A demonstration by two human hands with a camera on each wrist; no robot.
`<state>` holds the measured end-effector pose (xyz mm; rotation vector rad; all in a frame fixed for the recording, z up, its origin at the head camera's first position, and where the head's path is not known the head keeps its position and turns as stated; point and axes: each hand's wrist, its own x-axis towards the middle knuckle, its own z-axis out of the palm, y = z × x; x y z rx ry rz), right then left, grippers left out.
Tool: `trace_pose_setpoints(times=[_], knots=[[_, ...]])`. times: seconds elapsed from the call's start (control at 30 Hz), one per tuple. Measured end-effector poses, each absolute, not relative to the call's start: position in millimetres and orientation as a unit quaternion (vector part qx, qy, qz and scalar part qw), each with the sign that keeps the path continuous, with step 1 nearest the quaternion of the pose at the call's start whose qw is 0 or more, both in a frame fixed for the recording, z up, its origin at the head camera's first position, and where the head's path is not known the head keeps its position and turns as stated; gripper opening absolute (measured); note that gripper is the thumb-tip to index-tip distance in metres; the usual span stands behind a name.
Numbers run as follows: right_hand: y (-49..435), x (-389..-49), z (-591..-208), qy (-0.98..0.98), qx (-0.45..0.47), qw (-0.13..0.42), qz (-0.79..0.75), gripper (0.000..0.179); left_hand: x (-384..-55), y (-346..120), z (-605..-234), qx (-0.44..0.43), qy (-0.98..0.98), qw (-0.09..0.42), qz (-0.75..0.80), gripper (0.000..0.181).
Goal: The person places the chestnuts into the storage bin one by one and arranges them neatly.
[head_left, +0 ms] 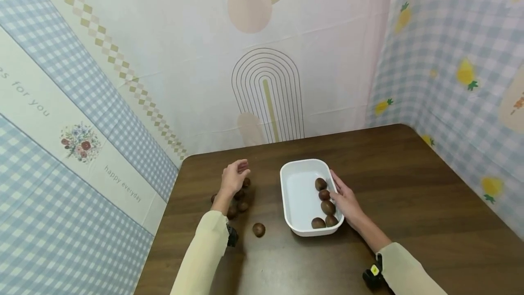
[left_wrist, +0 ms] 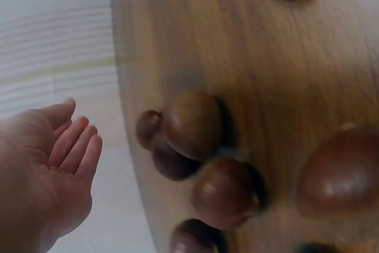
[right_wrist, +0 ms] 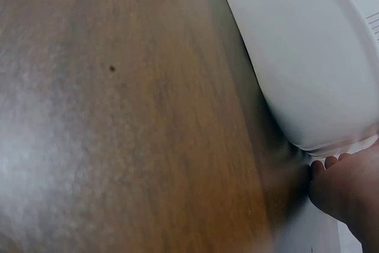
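My left hand point(head_left: 233, 177) hovers over a cluster of glossy, brown, round fruits point(head_left: 243, 206) on the table. Its fingers are loosely bent, and the left wrist view shows the palm with nothing in it. One more brown fruit point(head_left: 259, 229) lies apart, nearer the front. A white rectangular tray point(head_left: 288, 197) stands to the right of the cluster. Several such fruits point(head_left: 328, 207) rest inside it, along its right wall and near corner. My right hand point(head_left: 347, 199) grips the tray's right side, thumb over the rim; most of its fingers are hidden outside and below.
The brown wooden table point(head_left: 393, 185) reaches back to a patterned cloth wall point(head_left: 196, 81). Blue checked cloth point(head_left: 450, 104) hangs along the right, with more checked cloth point(head_left: 61, 222) on the left. A camera point(head_left: 372, 277) is strapped to the right wrist.
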<state>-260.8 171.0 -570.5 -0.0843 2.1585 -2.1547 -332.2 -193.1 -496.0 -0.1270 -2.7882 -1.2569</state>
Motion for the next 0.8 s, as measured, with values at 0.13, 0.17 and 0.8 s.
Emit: trace_pose_setpoints(times=[0.13,0.17,0.8], knots=[[171,-260,-571,0.711,-0.026,0.047,-0.701,0.076,-331,-201,-503,-0.016,-0.928,0.047,-0.37,0.045],[171,-260,-571,0.711,-0.026,0.047,-0.701,0.076,-331,-202,-505,-0.012,-0.932,0.048,-0.36,0.046],[171,-262,-573,0.715,-0.03,0.046,-0.697,0.077,-331,-205,-529,0.012,-0.956,0.049,-0.289,0.04]])
